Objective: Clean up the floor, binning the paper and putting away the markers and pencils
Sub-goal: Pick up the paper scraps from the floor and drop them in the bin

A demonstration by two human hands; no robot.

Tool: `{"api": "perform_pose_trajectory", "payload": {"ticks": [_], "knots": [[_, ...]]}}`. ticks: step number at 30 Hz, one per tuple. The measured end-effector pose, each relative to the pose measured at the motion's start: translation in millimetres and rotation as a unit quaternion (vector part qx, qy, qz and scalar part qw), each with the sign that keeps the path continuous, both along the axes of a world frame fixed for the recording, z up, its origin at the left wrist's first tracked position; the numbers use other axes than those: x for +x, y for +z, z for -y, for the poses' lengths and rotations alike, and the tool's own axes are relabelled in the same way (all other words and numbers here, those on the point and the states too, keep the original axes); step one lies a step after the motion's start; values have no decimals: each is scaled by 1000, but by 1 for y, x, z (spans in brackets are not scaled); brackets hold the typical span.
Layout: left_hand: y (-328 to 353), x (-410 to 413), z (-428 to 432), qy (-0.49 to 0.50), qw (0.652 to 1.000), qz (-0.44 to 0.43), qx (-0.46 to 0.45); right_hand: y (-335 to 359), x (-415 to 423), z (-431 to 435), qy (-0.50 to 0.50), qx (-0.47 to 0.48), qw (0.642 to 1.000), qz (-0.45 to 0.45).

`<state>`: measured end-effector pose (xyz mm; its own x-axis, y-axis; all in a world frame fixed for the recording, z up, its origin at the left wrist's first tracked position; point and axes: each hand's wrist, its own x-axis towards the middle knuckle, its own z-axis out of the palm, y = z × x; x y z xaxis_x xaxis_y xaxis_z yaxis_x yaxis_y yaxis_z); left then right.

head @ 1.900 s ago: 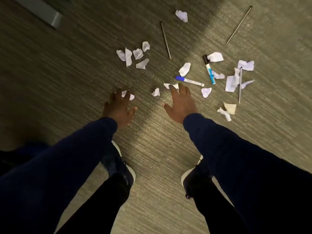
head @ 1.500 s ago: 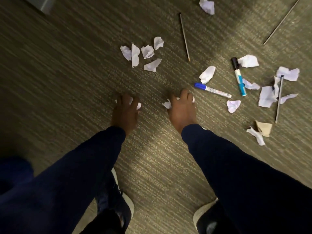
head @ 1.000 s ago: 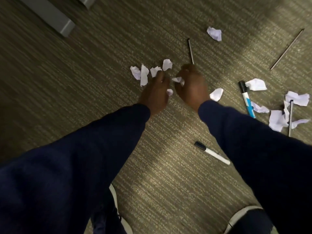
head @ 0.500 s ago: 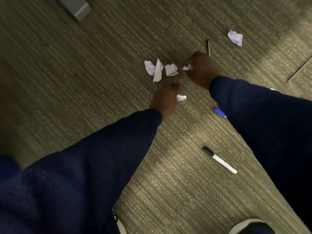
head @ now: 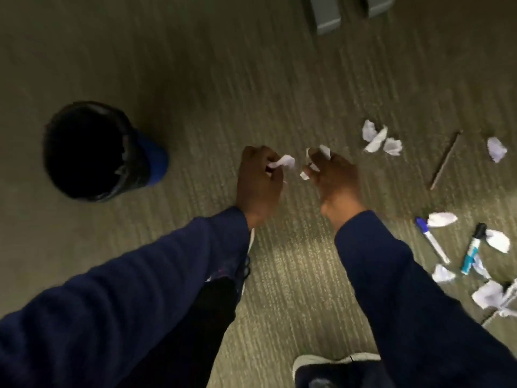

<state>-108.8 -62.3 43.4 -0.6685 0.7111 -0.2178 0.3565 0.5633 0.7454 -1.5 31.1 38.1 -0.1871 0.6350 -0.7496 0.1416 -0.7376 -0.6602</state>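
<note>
My left hand (head: 258,183) is closed around white paper scraps (head: 284,162), raised over the carpet. My right hand (head: 334,180) grips more paper scraps (head: 321,151) just beside it. A dark bin with a black liner (head: 92,149) stands to the left of both hands. More torn paper (head: 379,140) lies on the floor to the right, with a pencil (head: 444,161) beyond it. A blue-capped marker (head: 432,239) and a black-capped teal marker (head: 472,252) lie at the right among paper bits (head: 488,296).
Grey furniture legs (head: 327,18) stand at the top of the view. My shoes (head: 321,365) are at the bottom, on the ribbed carpet. A single crumpled scrap (head: 496,148) lies far right.
Both hands gathered scraps off the floor and lifted with them. The view has swung left, bringing the bin into sight and pushing the markers and remaining paper to the right edge.
</note>
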Motion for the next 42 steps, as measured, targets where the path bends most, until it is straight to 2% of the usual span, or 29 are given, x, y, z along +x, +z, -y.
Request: {"api": "perform_pose_trajectory", "payload": {"ticks": [6, 10, 13, 15, 18, 20, 25, 29, 33, 38, 42], "knots": [[82, -129, 84, 275, 960, 40, 28, 75, -168, 74, 67, -110, 978, -163], [103, -201, 133, 402, 910, 76, 75, 105, -264, 121, 158, -148, 959, -181], [95, -243, 151, 433, 894, 93, 60, 107, -315, 146, 254, -134, 949, -129], [83, -265, 157, 440, 886, 140, 33, 100, -336, 152, 304, -138, 935, -121], [70, -284, 160, 425, 879, 218, 9, 88, -347, 151, 336, -152, 920, -131], [67, -282, 160, 415, 887, 201, -8, 83, -342, 148, 350, -133, 917, -136], [65, -237, 131, 339, 934, 107, -44, 73, -276, 122, 331, -21, 933, -137], [39, -170, 74, 208, 969, 112, -73, 42, -181, 77, 267, 22, 962, -58], [2, -90, 11, 57, 989, 92, -103, 1, -73, 25, 210, 38, 976, 50], [-44, -3, -72, -150, 977, 80, -127, -50, 44, -36, 164, 81, 965, 186], [-84, 47, -136, -319, 938, 6, -134, -89, 107, -75, 188, 153, 921, 305]]}}
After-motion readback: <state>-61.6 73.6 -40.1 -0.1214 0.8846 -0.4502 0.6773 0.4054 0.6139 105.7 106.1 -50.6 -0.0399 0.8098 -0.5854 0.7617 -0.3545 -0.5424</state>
